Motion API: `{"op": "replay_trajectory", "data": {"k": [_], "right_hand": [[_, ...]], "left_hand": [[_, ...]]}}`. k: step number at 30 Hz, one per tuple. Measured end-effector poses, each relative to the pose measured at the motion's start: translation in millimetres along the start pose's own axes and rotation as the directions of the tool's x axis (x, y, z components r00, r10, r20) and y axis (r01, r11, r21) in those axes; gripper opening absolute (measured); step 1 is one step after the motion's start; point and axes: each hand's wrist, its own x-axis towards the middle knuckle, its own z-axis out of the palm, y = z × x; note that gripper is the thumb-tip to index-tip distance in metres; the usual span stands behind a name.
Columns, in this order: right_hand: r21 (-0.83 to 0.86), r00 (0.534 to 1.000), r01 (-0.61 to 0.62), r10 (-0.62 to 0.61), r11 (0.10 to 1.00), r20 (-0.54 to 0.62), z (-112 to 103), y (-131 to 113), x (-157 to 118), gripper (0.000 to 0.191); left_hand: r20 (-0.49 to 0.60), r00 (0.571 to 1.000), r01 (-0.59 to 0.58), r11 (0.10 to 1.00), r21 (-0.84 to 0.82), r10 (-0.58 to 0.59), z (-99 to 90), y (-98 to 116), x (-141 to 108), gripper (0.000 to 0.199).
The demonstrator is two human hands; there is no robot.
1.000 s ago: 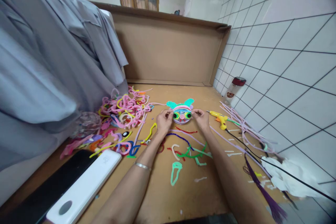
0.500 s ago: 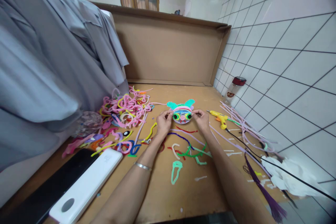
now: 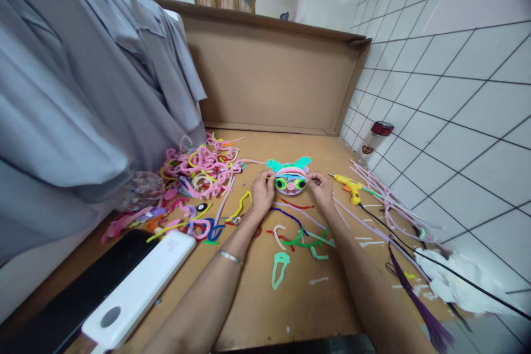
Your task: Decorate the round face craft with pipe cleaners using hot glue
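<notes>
A colourful pipe-cleaner animal face (image 3: 291,179) with green ears, a pink band and round yellow-green eyes is held between my two hands. My left hand (image 3: 263,190) pinches its left edge with closed fingers. On its right edge, the fingers of my right hand (image 3: 319,187) are closed in a pinch too. Below the face lie a red pipe cleaner (image 3: 296,203), a dark blue one (image 3: 287,214) and a twisted green one (image 3: 307,238). A mint-green loop (image 3: 281,270) lies nearer to me.
Pink and mixed pipe cleaners (image 3: 203,168) are heaped at left, near a white power bank (image 3: 141,287) and a black phone-like slab (image 3: 78,287). A yellow glue gun (image 3: 350,187), a red-lidded bottle (image 3: 373,141), a purple tassel (image 3: 418,304) and white tissue (image 3: 456,276) are at right.
The whole view has shifted slightly, so everything sits a little further right. Both hands keep their pinch on the animal face.
</notes>
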Motion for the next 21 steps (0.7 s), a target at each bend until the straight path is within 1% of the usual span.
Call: {"op": "replay_trajectory", "data": {"k": [9,14,18,21], "right_hand": [[0.027,0.999,-0.004,0.005,1.0,-0.031,1.2,-0.1,-0.9,0.02],[0.029,1.0,0.003,-0.003,1.0,0.0,0.6,-1.6,-1.4,0.018],[0.016,0.999,0.043,-0.043,0.999,0.018,1.1,-1.0,-1.3,0.017],[-0.019,0.994,0.106,-0.106,0.994,0.016,1.6,-0.3,-1.4,0.017]], "left_hand": [[-0.01,1.0,-0.026,0.999,0.024,0.027,0.6,-1.1,-1.2,0.016],[-0.011,0.999,-0.032,0.999,0.031,0.032,0.0,-0.7,-2.0,0.016],[-0.014,0.999,-0.044,0.999,0.029,0.045,-1.5,1.3,-3.1,0.017],[-0.01,0.999,-0.047,0.999,0.015,0.048,-2.3,2.8,-3.6,0.018]]}}
